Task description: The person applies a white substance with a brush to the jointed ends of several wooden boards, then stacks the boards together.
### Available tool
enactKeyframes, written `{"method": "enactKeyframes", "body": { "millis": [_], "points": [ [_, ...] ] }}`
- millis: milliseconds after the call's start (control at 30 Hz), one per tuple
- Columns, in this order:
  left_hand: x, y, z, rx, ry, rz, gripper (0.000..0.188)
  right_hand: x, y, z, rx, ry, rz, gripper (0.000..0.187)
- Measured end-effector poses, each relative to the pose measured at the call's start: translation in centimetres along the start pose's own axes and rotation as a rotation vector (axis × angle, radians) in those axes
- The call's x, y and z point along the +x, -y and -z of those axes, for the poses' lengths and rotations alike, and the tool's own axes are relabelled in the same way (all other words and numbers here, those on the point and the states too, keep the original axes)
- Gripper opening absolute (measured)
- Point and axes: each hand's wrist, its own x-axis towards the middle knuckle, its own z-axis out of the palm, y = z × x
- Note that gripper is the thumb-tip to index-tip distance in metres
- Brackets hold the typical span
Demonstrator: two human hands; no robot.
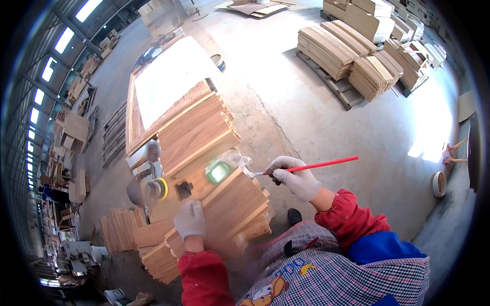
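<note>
My right hand, in a pale glove, grips a thin brush with a red handle. Its pale tip points left, at the right end of a stack of brown wooden boards. At the far edge of that stack rests my left hand, also gloved, its fingers curled and their tips hidden. Beyond the boards sits a green-bottomed clear tub, with crumpled clear plastic beside it. A small black block and a power sander with a yellow pad lie farther left.
A second stack of boards lies beyond the tub, then a wood-framed panel with a glaring white top. A bucket stands beside the panel. Pallets of stacked slats are at the far right, and another bucket is at the right.
</note>
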Motion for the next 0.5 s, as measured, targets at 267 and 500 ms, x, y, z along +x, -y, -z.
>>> {"method": "enactKeyframes", "body": {
  "millis": [267,500],
  "points": [
    [0.1,0.2,-0.1,-0.048,0.054,0.062,0.025,-1.2,1.8,-0.5,-0.466,0.048,0.207,0.015],
    [0.1,-0.1,0.1,-0.017,0.043,0.036,0.024,-2.2,2.5,-0.5,-0.555,0.069,0.219,0.015]
  ]
}}
